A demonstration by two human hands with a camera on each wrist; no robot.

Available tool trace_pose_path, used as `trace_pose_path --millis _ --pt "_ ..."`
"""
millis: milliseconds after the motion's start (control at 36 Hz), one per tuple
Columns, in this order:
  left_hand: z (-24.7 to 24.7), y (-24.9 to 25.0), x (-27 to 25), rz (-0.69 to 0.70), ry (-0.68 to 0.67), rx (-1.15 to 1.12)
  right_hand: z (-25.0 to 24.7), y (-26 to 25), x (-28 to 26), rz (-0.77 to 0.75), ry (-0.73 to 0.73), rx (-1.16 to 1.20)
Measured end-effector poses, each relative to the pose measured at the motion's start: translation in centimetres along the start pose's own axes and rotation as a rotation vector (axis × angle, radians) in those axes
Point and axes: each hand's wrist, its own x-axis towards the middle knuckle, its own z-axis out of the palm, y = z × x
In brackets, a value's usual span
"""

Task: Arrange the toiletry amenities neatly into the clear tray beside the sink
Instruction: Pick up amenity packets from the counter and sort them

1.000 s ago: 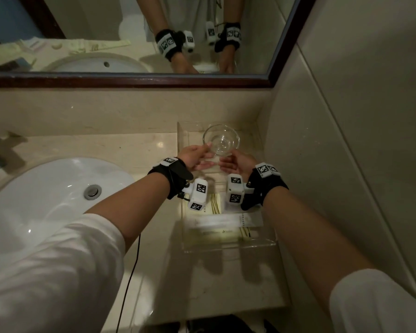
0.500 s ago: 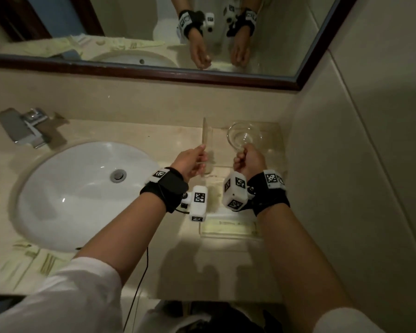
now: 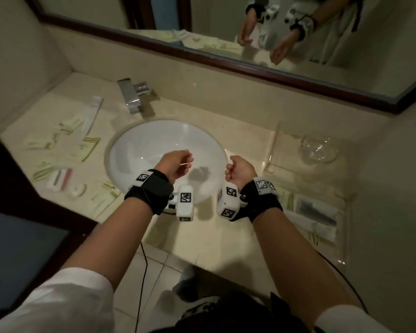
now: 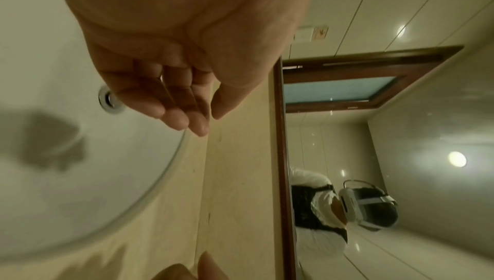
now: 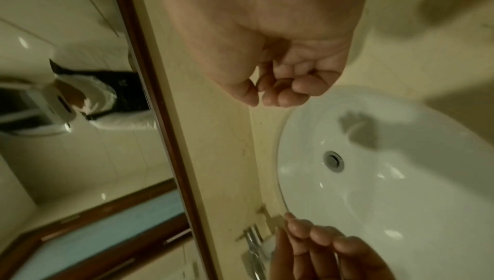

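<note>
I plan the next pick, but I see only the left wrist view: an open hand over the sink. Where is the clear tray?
Observer: The clear tray stands on the counter to the right of the sink.
Operator: Are any amenities left outside it?
Observer: Yes, many packets lie scattered on the counter left of the sink.
Operator: Is the right hand carrying anything?
Observer: No, the right hand is curled and empty, over the sink's right edge.
</note>
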Motion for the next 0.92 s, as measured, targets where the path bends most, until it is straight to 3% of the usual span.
trace_pose_path --millis 222,528,722,917 --pt "-8.4 -1.0 -1.5 -0.019 0.179 0.016 5.8 5.0 -1.1 0.025 -0.116 -0.318" --pt "-16.0 -4.1 -1.9 -0.098 0.363 0.04 9.6 10.5 -1.6 0.121 -0.224 -0.669" --pt "-19.7 -5.9 -1.2 -0.146 0.396 0.255 10.7 12.4 -1.2 0.096 -0.274 -0.982" --pt "-22.2 -7.3 -1.0 -0.128 0.359 0.46 12.1 14.6 -0.3 -0.064 -0.291 -1.471"
